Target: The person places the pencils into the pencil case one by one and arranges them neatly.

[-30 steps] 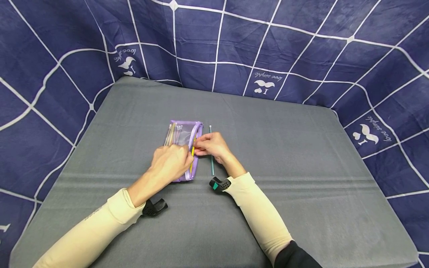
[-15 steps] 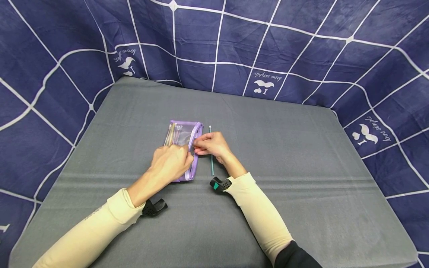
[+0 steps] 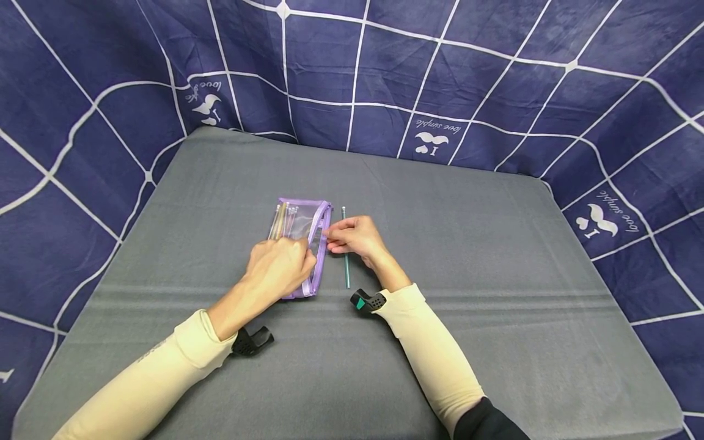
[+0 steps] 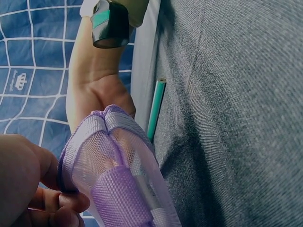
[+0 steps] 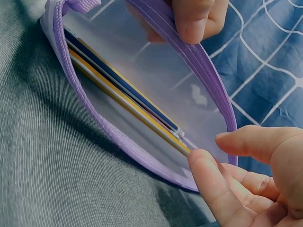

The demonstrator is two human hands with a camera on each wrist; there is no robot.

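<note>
A clear zip pencil pouch with purple edging (image 3: 318,272) lies on the table, its mouth facing right. My left hand (image 3: 282,264) pinches one side of the mouth between thumb and fingers and holds it up. Inside, in the right wrist view, lie several pencils, among them a blue one (image 5: 118,78) and a yellow one. My right hand (image 3: 356,237) is at the mouth, thumb and index finger apart, with nothing held between them. On the table, partly hidden below that hand, lies a teal pencil (image 3: 348,275).
The grey cloth-covered table (image 3: 495,256) extends around the pouch on all sides. A dark blue curtain with white lines (image 3: 385,73) hangs behind and beside it. Black wrist devices (image 3: 253,341) sit at both sleeve cuffs.
A yellow pencil at the mouth, held by my right hand, has gone into the pouch. The right hand has released it and drawn slightly right. My left hand keeps its pinch.
</note>
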